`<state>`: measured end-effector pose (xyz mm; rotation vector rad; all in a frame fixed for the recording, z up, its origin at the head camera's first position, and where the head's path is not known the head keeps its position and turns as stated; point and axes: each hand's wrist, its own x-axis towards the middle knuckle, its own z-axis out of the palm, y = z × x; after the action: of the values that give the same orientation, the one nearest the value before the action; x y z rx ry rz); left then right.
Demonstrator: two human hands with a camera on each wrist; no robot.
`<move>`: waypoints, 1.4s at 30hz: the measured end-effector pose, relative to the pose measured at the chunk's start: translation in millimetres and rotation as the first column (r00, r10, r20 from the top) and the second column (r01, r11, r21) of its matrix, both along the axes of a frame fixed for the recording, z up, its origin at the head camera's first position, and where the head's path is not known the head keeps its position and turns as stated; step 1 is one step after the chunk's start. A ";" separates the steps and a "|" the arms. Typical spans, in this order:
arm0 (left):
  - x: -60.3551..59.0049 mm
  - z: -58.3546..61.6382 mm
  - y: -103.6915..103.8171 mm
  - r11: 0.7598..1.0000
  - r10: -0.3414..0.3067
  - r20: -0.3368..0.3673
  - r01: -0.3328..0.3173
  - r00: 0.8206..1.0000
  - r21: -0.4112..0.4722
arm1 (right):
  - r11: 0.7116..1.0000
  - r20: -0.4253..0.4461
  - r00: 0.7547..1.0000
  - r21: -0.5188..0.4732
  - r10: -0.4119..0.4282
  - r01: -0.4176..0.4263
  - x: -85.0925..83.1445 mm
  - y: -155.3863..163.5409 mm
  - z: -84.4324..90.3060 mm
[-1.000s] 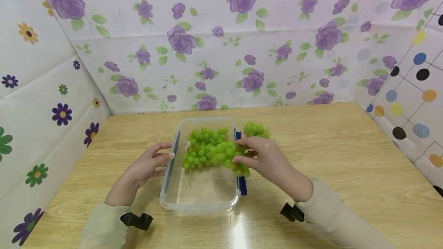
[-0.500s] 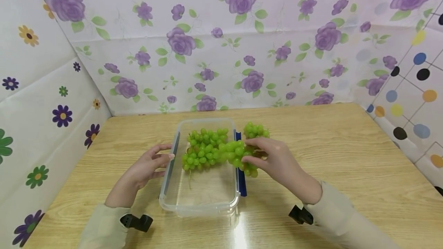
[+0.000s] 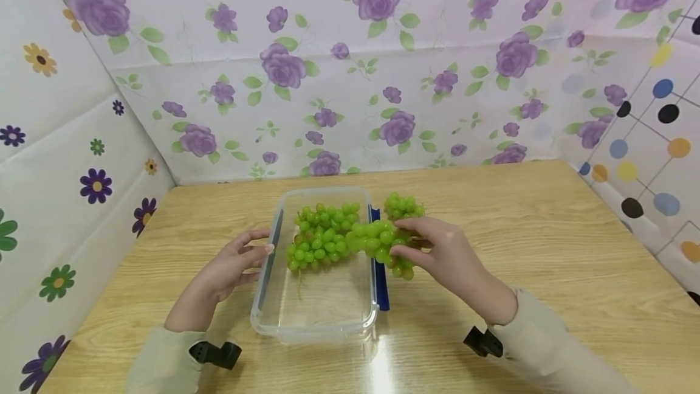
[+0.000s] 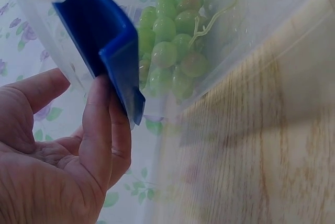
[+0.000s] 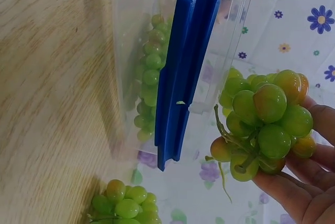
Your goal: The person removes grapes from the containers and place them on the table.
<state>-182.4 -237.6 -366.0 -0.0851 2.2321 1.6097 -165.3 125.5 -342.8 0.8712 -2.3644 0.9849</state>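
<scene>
grapes (image 3: 377, 242) — pinched by right hand (image 3: 448, 254), above container's edge (image 3: 374, 300).

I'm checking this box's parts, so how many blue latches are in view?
2: one latch on the left side of the box, by the left hand; the other latch on its right side, near the grapes in the right hand. No others show.

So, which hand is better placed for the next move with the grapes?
Probably the right hand: it holds a grape bunch by the right edge of the container, near the loose bunch on the table. The left hand holds no grapes and touches the opposite side.
</scene>
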 end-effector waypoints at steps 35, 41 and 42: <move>2.9 -1.9 1.6 1.000 0.010 0.022 -0.010 1.000 -0.009 | 0.995 -0.031 0.995 -0.029 -0.097 0.096 -1.3 31.7 -22.2; 3.3 -2.0 2.9 1.000 0.009 0.027 -0.009 1.000 0.002 | 0.992 0.018 0.992 0.007 -0.123 0.123 -2.2 35.1 -26.3; 3.2 -2.1 3.1 1.000 0.010 0.027 -0.010 1.000 0.003 | 0.992 0.031 0.991 0.013 -0.129 0.129 -2.4 35.9 -27.5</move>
<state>-179.2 -234.6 -368.1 -0.1167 2.2124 1.6078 -167.8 161.4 -370.3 0.7020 -2.4211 0.9408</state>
